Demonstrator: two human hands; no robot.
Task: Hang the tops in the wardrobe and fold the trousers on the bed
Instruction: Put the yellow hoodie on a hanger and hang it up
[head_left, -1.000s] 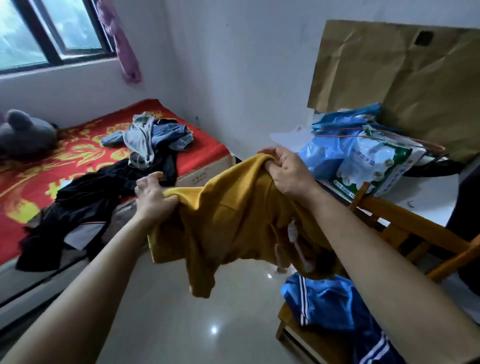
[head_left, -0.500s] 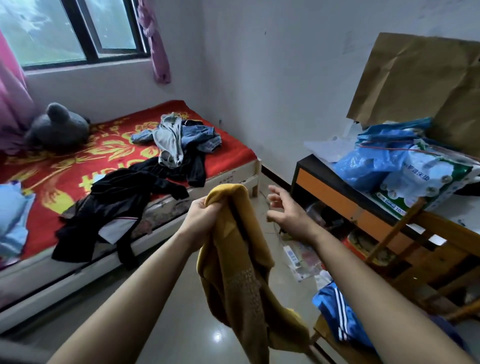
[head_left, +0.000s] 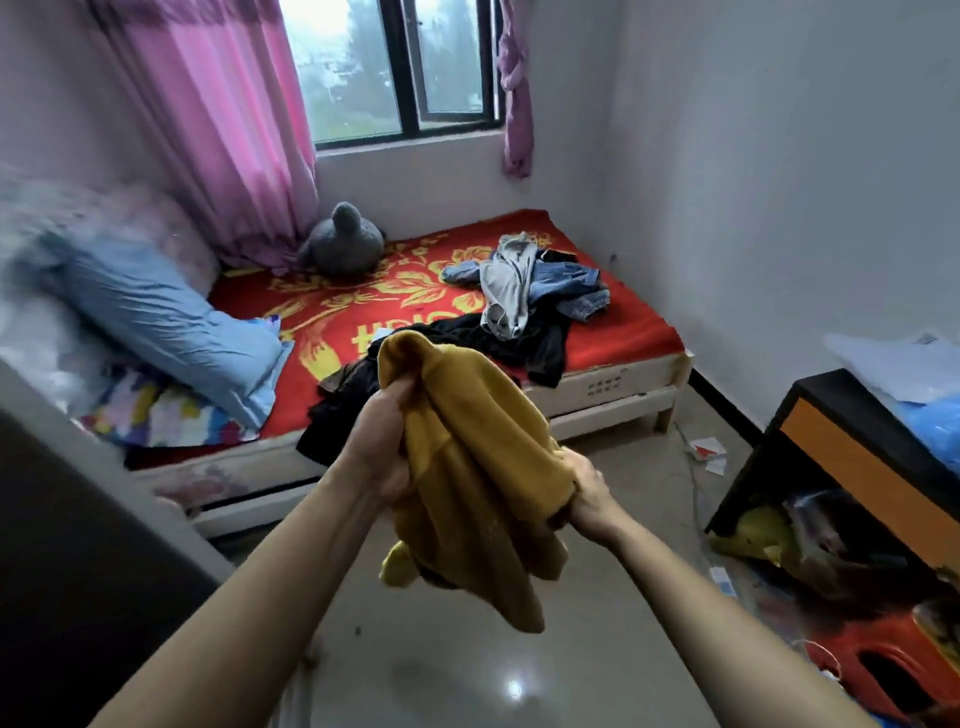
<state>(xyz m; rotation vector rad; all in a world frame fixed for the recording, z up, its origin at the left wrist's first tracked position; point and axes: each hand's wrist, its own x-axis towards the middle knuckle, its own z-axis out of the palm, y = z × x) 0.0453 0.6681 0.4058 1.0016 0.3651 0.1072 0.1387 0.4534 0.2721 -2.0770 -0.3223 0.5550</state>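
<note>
Mustard-yellow and bunched, the top (head_left: 467, 467) hangs at centre frame above the floor. Half a second ago only our left hand (head_left: 382, 452) held it, but our right hand (head_left: 589, 496) has now closed on its lower edge, so both hands are clamped on the cloth. We judge it is being straightened for hanging; the heap of clothes (head_left: 519, 312) on the bed (head_left: 634, 332) waits unfolded.

A single wide-angle view, worn on the person's head, looks forward and down, close above the yellow top (head_left: 467, 452) at centre frame, facing across the floor (head_left: 467, 675) to the bed (head_left: 639, 332) and the window (head_left: 358, 67) behind it.
</note>
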